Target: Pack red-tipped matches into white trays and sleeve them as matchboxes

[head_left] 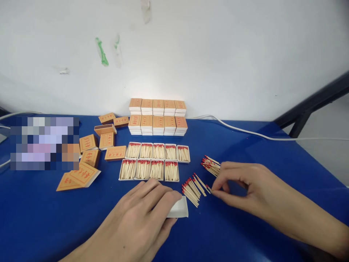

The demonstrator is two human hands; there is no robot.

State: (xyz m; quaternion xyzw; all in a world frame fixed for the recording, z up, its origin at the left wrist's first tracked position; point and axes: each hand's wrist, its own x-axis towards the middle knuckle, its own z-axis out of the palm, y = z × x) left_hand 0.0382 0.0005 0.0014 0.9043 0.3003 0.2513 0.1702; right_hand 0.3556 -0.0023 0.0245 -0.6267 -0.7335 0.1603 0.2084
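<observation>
My left hand (147, 211) is closed round a small white matchbox tray (180, 208), low at the centre; my fingers hide part of its inside. To the right, my right hand (240, 185) pinches a match (208, 188) between thumb and forefinger, its red head pointing left. A loose pile of red-tipped matches (192, 191) lies between the tray and that hand. Behind the right fingers is another pile of matches (209, 163), partly covered by them. Two rows of white trays filled with matches (149, 170) sit just beyond my left hand.
Closed orange matchboxes (158, 122) stand stacked in two blocks against the white wall (218, 54). More orange matchbox covers (89, 158) lie scattered at the left, beside a blurred patch. A white cable (245, 131) crosses the back of the blue table (245, 229); a dark metal bar (313, 96) rises at the right.
</observation>
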